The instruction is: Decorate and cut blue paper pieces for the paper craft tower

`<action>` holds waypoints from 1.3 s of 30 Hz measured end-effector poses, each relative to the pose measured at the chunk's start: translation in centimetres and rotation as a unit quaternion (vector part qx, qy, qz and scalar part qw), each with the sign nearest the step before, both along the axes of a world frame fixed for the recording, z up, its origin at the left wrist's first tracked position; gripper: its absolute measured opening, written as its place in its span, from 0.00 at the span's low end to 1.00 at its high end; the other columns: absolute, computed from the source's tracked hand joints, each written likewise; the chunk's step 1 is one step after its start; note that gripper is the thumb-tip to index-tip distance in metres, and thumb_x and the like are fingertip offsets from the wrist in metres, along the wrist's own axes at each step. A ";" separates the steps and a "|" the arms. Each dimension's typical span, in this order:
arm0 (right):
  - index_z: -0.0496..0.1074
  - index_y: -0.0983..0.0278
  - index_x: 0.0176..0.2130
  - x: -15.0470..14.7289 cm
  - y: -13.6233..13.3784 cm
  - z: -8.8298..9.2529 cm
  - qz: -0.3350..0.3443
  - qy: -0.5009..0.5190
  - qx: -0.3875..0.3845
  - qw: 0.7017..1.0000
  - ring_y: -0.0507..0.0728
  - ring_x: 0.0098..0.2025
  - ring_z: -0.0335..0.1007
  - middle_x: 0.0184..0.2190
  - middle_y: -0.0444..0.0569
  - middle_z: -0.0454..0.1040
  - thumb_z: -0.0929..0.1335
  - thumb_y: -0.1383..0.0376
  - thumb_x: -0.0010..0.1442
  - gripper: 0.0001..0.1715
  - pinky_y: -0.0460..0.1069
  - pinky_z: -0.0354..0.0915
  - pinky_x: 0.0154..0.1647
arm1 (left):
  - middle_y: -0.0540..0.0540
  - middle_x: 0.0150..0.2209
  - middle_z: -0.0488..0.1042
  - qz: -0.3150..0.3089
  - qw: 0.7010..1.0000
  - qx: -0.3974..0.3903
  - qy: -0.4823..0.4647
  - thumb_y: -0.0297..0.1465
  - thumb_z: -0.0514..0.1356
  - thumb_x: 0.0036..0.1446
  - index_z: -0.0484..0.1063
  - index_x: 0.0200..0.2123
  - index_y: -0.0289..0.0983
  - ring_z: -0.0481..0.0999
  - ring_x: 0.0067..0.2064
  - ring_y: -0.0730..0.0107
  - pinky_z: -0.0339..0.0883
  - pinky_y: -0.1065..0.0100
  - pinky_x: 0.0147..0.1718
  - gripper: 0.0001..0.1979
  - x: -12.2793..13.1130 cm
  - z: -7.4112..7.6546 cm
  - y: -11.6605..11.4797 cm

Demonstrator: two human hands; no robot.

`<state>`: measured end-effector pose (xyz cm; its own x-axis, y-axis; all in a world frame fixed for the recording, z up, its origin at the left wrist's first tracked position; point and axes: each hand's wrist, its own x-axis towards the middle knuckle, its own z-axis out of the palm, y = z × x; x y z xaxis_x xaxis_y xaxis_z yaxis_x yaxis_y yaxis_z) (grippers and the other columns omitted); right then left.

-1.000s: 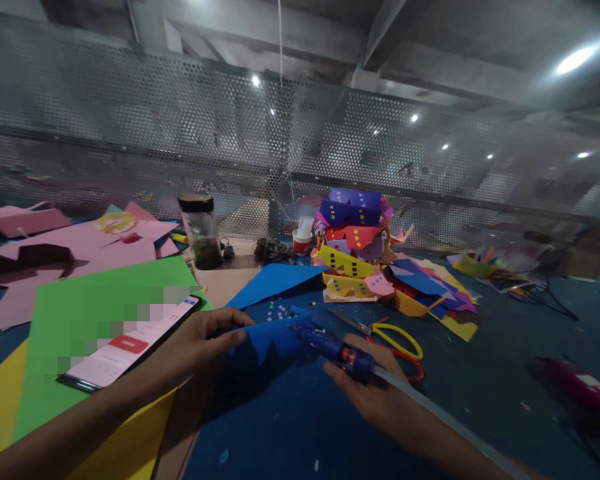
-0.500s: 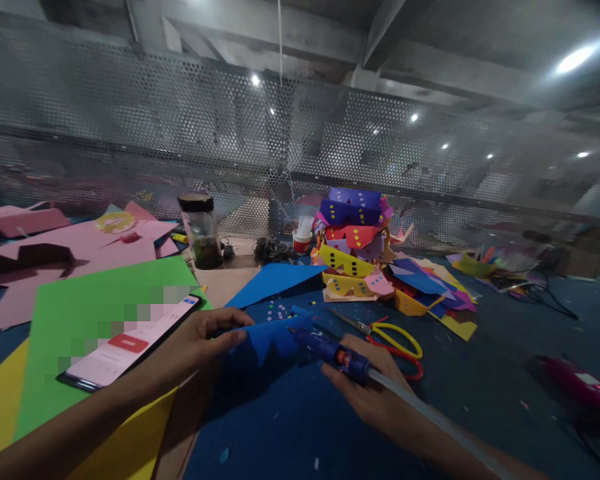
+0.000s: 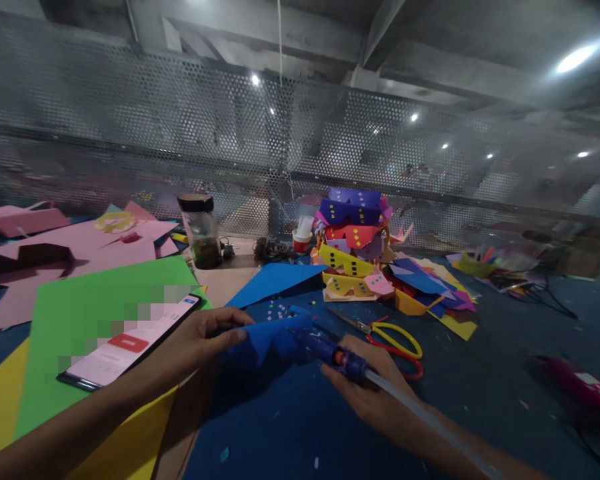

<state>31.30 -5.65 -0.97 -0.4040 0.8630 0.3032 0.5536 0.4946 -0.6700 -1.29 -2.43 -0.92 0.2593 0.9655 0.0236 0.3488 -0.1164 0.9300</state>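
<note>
My left hand (image 3: 217, 337) pinches the left end of a blue paper cutout (image 3: 265, 339) between thumb and fingers, holding it just above the dark blue table. In my right hand (image 3: 367, 387) is a blue hot glue gun (image 3: 333, 353), with a long clear glue stick (image 3: 425, 417) running out of its back along my forearm. The gun's nozzle points left at the right part of the blue cutout; I cannot tell whether it touches. Scissors (image 3: 393, 340) with yellow and red handles lie just beyond my right hand. Tiny paper bits (image 3: 277, 310) are scattered behind the cutout.
A phone (image 3: 135, 343) rests on green paper (image 3: 55, 313) at left. A lidded jar (image 3: 200, 233) stands behind. Stacked colourful paper masks (image 3: 353, 260) and loose paper (image 3: 430, 287) sit back right, near a paper cup (image 3: 303, 237). A magenta tool (image 3: 580, 383) lies far right.
The glue gun has shifted very slightly left in my right hand. My left hand and the blue cutout look unmoved.
</note>
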 end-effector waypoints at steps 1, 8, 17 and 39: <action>0.63 0.60 0.30 0.0 0.0 0.0 -0.001 -0.003 -0.002 1.000 0.51 0.27 0.62 0.27 0.41 0.67 0.69 0.57 0.67 0.17 0.47 0.55 0.27 | 0.46 0.36 0.81 -0.001 1.000 -0.006 -0.004 0.47 0.67 0.58 0.81 0.40 0.40 0.78 0.39 0.59 0.69 0.64 0.40 0.18 0.0 0.0 0.0; 0.63 0.60 0.31 0.2 -0.1 -0.1 -0.005 -0.007 -0.008 1.000 0.51 0.27 0.62 0.28 0.41 0.68 0.69 0.57 0.67 0.17 0.47 0.54 0.28 | 0.47 0.36 0.81 -0.009 1.000 -0.006 -0.012 0.47 0.66 0.59 0.81 0.39 0.40 0.78 0.38 0.61 0.69 0.66 0.39 0.16 0.1 0.2 -0.2; 0.63 0.60 0.31 0.1 -0.1 -0.2 -0.012 -0.020 -0.009 1.000 0.51 0.26 0.63 0.27 0.41 0.68 0.69 0.56 0.67 0.17 0.47 0.54 0.27 | 0.47 0.36 0.81 -0.013 1.000 -0.015 -0.016 0.45 0.67 0.59 0.81 0.40 0.40 0.77 0.37 0.63 0.69 0.67 0.36 0.15 0.2 0.1 -0.1; 0.63 0.60 0.31 0.1 -0.1 0.3 -0.005 -0.032 0.016 0.999 0.51 0.25 0.62 0.25 0.41 0.67 0.68 0.58 0.67 0.15 0.46 0.54 0.25 | 0.45 0.36 0.81 -0.014 0.999 -0.023 -0.030 0.46 0.67 0.59 0.80 0.41 0.38 0.78 0.37 0.61 0.69 0.65 0.37 0.17 0.2 0.1 -0.2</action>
